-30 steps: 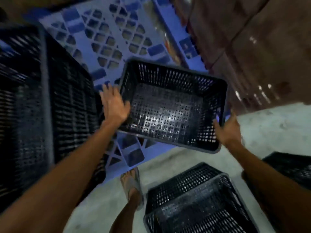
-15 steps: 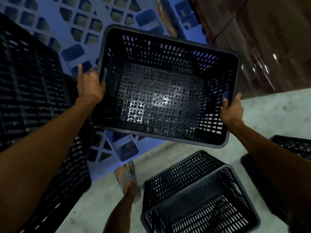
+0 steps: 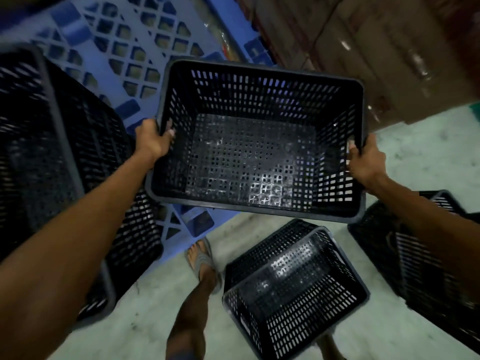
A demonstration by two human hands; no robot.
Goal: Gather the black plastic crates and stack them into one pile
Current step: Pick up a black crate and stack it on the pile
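A: What does the crate in the middle look like?

B: It is black plastic, rectangular, open at the top and empty. Its walls are rows of upright slots, its floor is a grid of small square holes, and a smooth band runs round the rim. Light glints off the near right part of the floor.

A: Where is it?

B: Held in the air, partly over the near edge of the blue pallet and partly over the pale floor. It is tilted slightly, with the opening turned towards the camera.

A: How is it held?

B: The left hand grips the left rim, its fingers curled over the edge with the thumb inside. The right hand is closed on the right rim in the same way.

A: And the other crates?

B: A tipped crate lies on the floor just near of the held one, beside a foot in a sandal. A tall dark stack stands at the left on the pallet. Another crate sits at the right, partly hidden by the right forearm. Brown boxes, blurred, fill the far right.
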